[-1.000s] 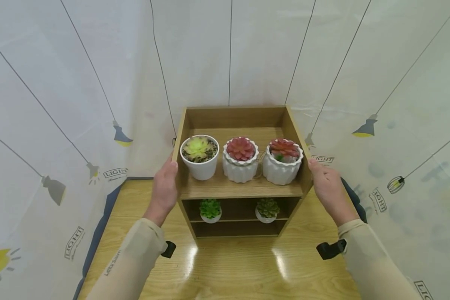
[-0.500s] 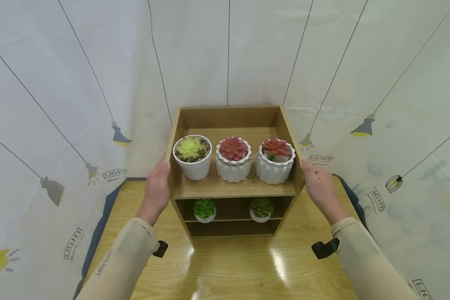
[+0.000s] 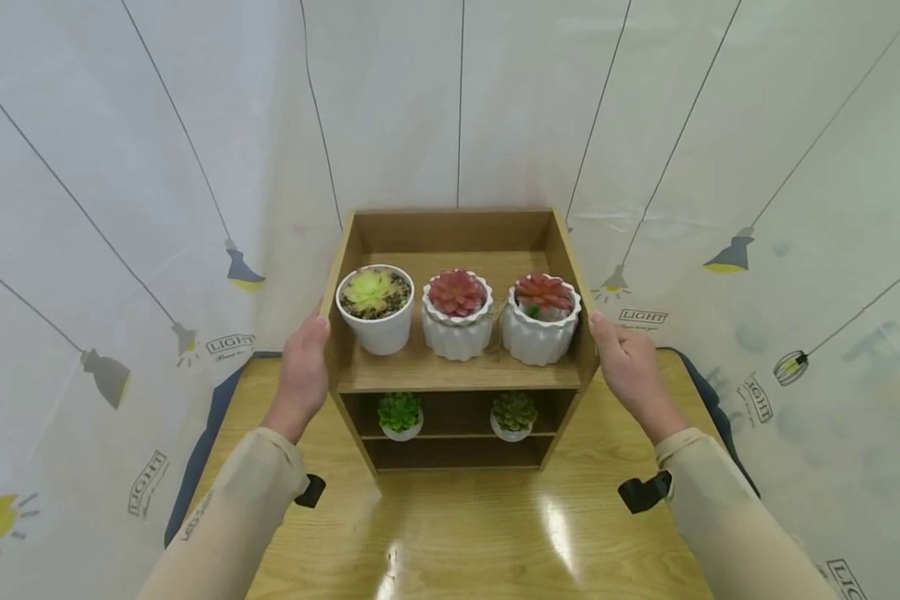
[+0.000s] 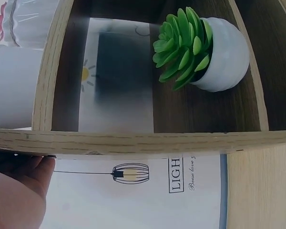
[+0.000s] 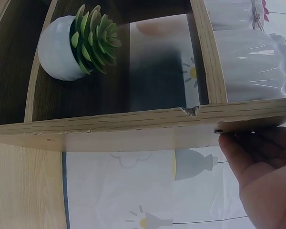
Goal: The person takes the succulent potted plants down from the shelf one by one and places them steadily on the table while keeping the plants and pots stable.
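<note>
A small wooden shelf unit [image 3: 457, 389] stands upright on the table, between my two hands. My left hand [image 3: 303, 371] grips its left side panel near the top tier; my right hand [image 3: 630, 367] grips the right panel. The fingertips are partly hidden behind the panels. On the top tier sit a smooth white pot [image 3: 384, 329] with a yellow-green succulent and two fluted white pots [image 3: 457, 333] with red succulents. Below, a bright green succulent [image 4: 181, 50] and a duller green succulent [image 5: 95, 40], each in a round white pot, sit on the middle tier.
The glossy wooden table [image 3: 465, 533] extends in front of the shelf unit and to both sides. White sheets [image 3: 405, 100] printed with hanging lamps enclose the back and sides. Dark blue strips [image 3: 202, 454] line the table's edges.
Both hands have moved left with the shelf unit between them, and it now sits slightly farther back. The pots have travelled along with it, keeping their places on the tiers.
</note>
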A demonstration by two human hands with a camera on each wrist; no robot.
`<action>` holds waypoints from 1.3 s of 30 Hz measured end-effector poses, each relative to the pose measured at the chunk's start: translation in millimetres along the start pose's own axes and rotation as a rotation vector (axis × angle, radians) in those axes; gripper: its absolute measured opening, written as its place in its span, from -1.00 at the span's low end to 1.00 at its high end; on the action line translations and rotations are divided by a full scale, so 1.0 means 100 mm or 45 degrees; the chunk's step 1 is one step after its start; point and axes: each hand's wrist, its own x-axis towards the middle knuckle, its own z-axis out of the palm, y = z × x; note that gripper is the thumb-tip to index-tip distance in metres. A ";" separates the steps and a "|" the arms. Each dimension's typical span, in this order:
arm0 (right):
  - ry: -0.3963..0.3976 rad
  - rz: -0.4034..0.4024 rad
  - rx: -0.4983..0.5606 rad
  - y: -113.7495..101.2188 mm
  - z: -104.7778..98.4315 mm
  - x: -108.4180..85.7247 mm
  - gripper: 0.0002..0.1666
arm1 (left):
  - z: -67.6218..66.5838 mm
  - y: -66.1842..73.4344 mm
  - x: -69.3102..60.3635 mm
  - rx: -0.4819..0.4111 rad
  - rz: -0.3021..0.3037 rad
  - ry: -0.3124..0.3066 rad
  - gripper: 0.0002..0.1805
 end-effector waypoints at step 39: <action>-0.122 -0.218 -0.323 -0.22 -0.12 0.14 -0.33 | 0.00 -0.03 0.01 0.037 0.031 0.024 -0.40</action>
